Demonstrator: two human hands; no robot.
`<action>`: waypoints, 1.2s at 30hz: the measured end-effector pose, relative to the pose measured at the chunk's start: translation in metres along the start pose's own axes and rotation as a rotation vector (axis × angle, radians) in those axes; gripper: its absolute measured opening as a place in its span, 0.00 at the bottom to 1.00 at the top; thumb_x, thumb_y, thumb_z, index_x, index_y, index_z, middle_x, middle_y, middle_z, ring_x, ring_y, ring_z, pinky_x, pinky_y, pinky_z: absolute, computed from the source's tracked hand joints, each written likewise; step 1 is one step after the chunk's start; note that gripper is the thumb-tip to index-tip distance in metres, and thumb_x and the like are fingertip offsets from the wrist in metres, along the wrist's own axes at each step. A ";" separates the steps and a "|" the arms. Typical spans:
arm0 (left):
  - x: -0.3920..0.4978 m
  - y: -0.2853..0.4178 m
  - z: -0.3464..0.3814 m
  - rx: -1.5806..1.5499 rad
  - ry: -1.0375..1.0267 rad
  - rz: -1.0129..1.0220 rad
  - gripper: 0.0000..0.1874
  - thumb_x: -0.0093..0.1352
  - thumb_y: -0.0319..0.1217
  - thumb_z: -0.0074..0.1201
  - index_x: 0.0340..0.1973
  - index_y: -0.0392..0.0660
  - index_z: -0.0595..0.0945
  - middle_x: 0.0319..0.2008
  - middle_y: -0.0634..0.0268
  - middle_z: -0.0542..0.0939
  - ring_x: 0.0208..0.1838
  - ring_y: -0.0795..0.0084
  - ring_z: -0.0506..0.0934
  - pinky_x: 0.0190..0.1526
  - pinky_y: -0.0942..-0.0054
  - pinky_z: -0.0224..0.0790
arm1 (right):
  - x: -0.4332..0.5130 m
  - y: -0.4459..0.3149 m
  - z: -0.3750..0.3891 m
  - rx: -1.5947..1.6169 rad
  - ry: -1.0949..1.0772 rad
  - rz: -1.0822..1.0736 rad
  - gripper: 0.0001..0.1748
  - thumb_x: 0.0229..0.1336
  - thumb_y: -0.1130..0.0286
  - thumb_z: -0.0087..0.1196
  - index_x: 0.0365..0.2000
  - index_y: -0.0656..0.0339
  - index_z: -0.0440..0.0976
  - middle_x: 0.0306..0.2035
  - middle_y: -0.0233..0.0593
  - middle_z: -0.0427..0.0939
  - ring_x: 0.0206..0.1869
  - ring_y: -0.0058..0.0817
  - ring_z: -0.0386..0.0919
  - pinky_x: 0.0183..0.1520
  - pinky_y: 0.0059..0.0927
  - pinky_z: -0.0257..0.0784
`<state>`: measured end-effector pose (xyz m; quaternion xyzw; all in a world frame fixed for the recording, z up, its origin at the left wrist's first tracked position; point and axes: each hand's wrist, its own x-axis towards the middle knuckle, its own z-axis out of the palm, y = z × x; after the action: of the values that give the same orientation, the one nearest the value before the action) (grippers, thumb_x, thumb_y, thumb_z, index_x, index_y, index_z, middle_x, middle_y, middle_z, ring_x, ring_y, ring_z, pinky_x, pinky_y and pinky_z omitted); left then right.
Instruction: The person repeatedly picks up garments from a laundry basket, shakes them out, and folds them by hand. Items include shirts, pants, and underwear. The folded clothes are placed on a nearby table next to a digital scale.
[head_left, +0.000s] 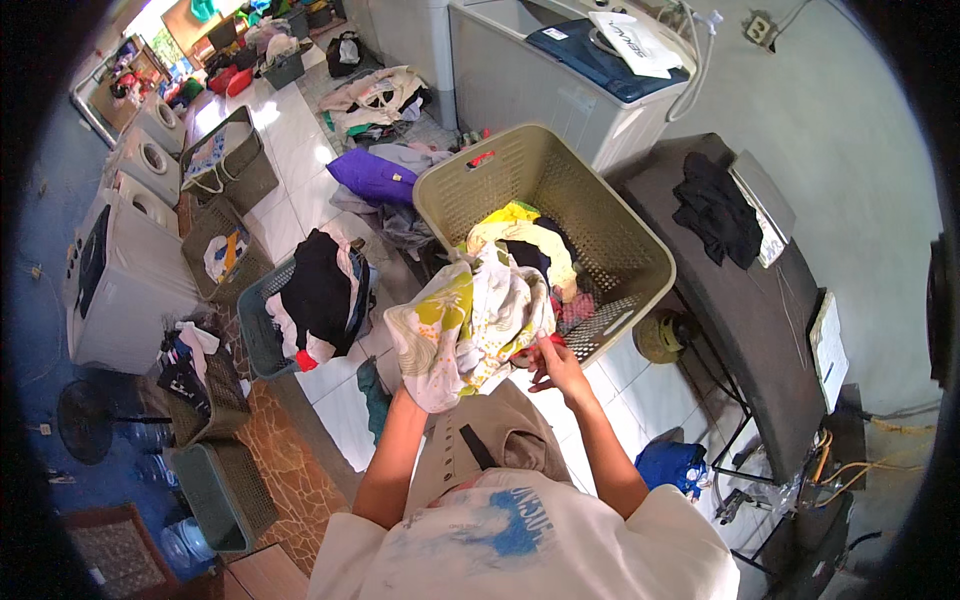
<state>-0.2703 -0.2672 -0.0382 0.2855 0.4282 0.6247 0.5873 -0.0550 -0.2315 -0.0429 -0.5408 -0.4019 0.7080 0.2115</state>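
Observation:
A white cloth with a green and orange flower print (480, 307) is bunched over the near-left rim of a tall olive plastic laundry basket (630, 232). The cloth hides my left hand; only that forearm shows below it. My right hand (556, 367) is at the basket's near edge, beside the printed cloth and some red fabric, its fingers partly curled; whether they grip anything is unclear. Inside the basket lie a pale yellow garment (551, 247), a bright yellow one (511, 212), dark cloth and a reddish checked piece (577, 309).
Left stands a blue-grey basket (259, 330) heaped with black and pink clothes. Purple cloth (375, 176) and other laundry lie on the floor beyond. An ironing board (750, 322) with a black garment is at right, near a green gas cylinder (660, 335); a washing machine (540, 97) stands behind.

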 end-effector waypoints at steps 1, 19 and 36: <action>-0.003 0.003 0.004 -0.239 -0.014 -0.040 0.34 0.69 0.56 0.32 0.63 0.47 0.60 0.63 0.59 0.62 0.62 0.64 0.63 0.63 0.62 0.55 | -0.001 0.004 -0.003 0.025 -0.013 0.083 0.40 0.60 0.37 0.34 0.38 0.72 0.70 0.31 0.45 0.73 0.29 0.29 0.76 0.31 0.32 0.78; 0.079 0.094 0.019 1.163 -0.101 0.064 0.18 0.69 0.41 0.45 0.41 0.39 0.79 0.39 0.56 0.80 0.42 0.61 0.78 0.45 0.64 0.69 | -0.021 -0.184 -0.101 -0.382 0.595 -0.763 0.18 0.59 0.61 0.51 0.37 0.69 0.73 0.30 0.39 0.78 0.34 0.21 0.73 0.41 0.25 0.68; 0.095 0.051 0.211 0.125 -0.342 0.042 0.17 0.67 0.29 0.48 0.51 0.37 0.72 0.45 0.60 0.77 0.45 0.72 0.77 0.47 0.73 0.69 | -0.057 -0.202 -0.137 -0.222 -0.145 -0.786 0.21 0.63 0.57 0.47 0.38 0.68 0.74 0.27 0.32 0.76 0.28 0.17 0.71 0.33 0.22 0.69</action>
<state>-0.1284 -0.1293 0.0917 0.4324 0.3541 0.5514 0.6194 0.0642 -0.1082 0.1391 -0.3145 -0.6655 0.5618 0.3775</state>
